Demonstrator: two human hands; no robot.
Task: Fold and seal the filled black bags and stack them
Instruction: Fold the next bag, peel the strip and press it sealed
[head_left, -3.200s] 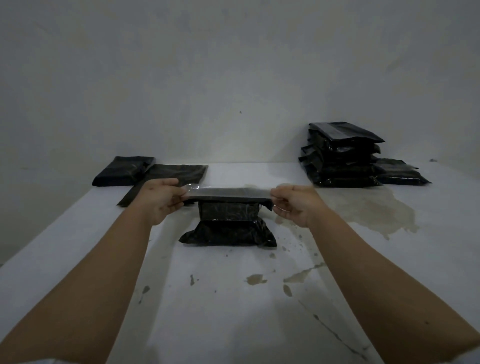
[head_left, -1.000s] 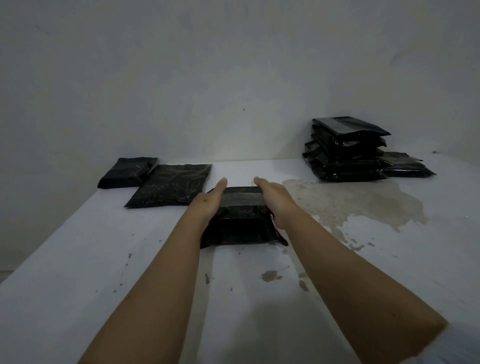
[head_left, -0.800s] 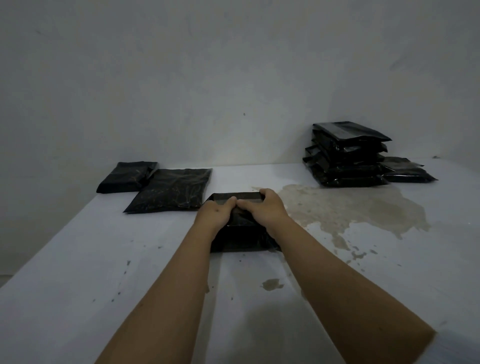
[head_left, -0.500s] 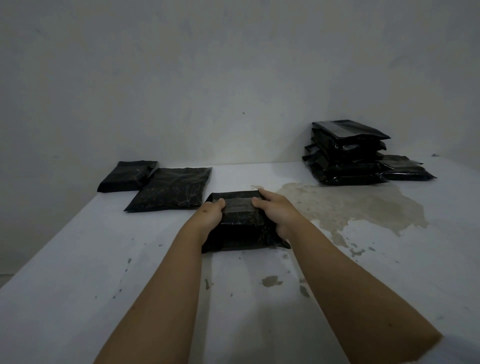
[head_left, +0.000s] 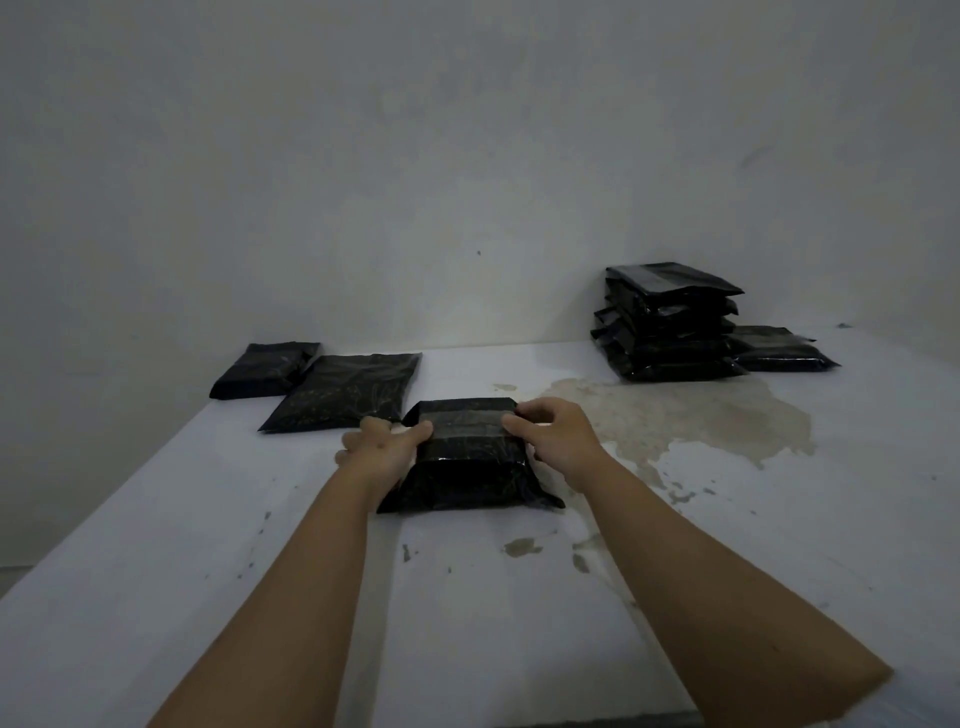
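A filled black bag (head_left: 467, 457) lies in the middle of the white table (head_left: 156, 571), its top flap folded down over it. My left hand (head_left: 382, 449) grips its left edge, thumb on top. My right hand (head_left: 553, 439) grips its right edge, fingers curled over the flap. A stack of several sealed black bags (head_left: 667, 322) stands at the back right, with one more bag (head_left: 779, 351) lying beside it. Two black bags lie at the back left: a flat unfolded one (head_left: 345, 392) and a smaller one (head_left: 265, 366).
A grey-white wall rises right behind the table. A large brownish stain (head_left: 691, 421) spreads between the held bag and the stack, with small spots nearer me. The table's left edge runs diagonally at the lower left.
My hands folded the flap down onto the bag, pressed together along it at its middle, then slid outward to the bag's two side edges, where they grip it now.
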